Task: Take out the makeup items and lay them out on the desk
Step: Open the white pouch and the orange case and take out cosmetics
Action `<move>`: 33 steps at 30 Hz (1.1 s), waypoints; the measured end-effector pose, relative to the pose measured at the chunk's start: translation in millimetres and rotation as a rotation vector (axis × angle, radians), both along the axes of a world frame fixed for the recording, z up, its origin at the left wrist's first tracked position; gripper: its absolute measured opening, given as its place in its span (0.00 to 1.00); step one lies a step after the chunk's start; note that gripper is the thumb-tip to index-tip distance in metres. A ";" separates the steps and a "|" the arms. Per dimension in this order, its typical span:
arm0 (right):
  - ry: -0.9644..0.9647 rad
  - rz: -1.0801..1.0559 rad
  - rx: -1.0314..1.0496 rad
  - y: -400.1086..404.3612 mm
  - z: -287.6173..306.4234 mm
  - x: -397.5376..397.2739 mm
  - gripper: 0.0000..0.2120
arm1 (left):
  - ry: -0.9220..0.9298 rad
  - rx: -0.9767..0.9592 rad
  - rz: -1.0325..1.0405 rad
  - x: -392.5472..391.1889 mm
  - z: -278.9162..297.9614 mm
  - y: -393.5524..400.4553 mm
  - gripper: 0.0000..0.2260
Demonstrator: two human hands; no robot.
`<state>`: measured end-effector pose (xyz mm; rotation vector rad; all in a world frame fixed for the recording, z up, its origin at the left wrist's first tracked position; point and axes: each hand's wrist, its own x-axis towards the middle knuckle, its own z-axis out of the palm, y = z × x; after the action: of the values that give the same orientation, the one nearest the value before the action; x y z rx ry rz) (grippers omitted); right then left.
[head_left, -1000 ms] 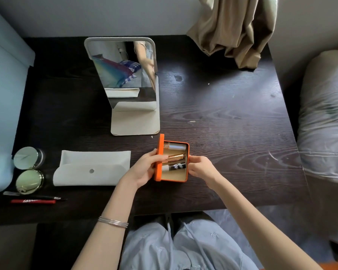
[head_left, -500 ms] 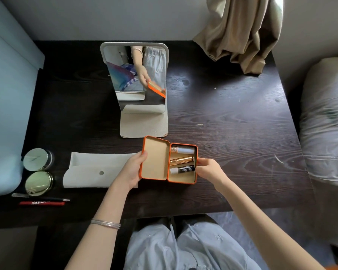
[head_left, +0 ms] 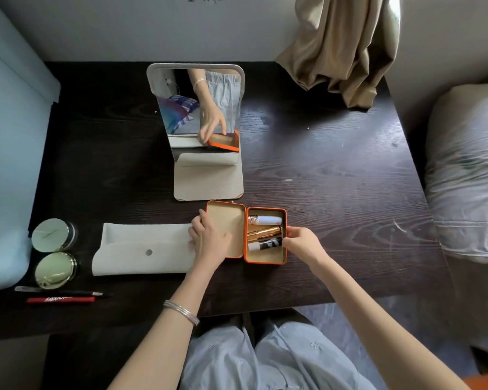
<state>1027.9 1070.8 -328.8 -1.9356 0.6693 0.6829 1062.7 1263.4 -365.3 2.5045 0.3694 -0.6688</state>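
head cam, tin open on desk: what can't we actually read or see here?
- Black-and-white tube: right end hidden by the right hand; label too small, head view.
- Tin lid: near-left part covered by the left hand.
- White pouch: closed, contents hidden.
- Red pencil: lettering blurred.
- Mirror: reflection shows only part of the tin.

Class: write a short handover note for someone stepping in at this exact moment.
Left hand lies on the open lid of the orange tin. Right hand has its fingertips at the black-and-white tube; grip unclear. White tube and gold tube also lie inside. Done: tin opened. Left: lift out all three tubes and lay them on the desk.
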 end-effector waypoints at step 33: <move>-0.322 0.300 -0.425 11.3 -15.3 -14.3 0.08 | -0.342 0.178 -0.841 -15.8 3.7 -51.6 0.14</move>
<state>1013.7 1082.0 -344.1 -2.5041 0.3410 0.4091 1046.9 1211.7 -361.6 2.8360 -0.8238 -0.4845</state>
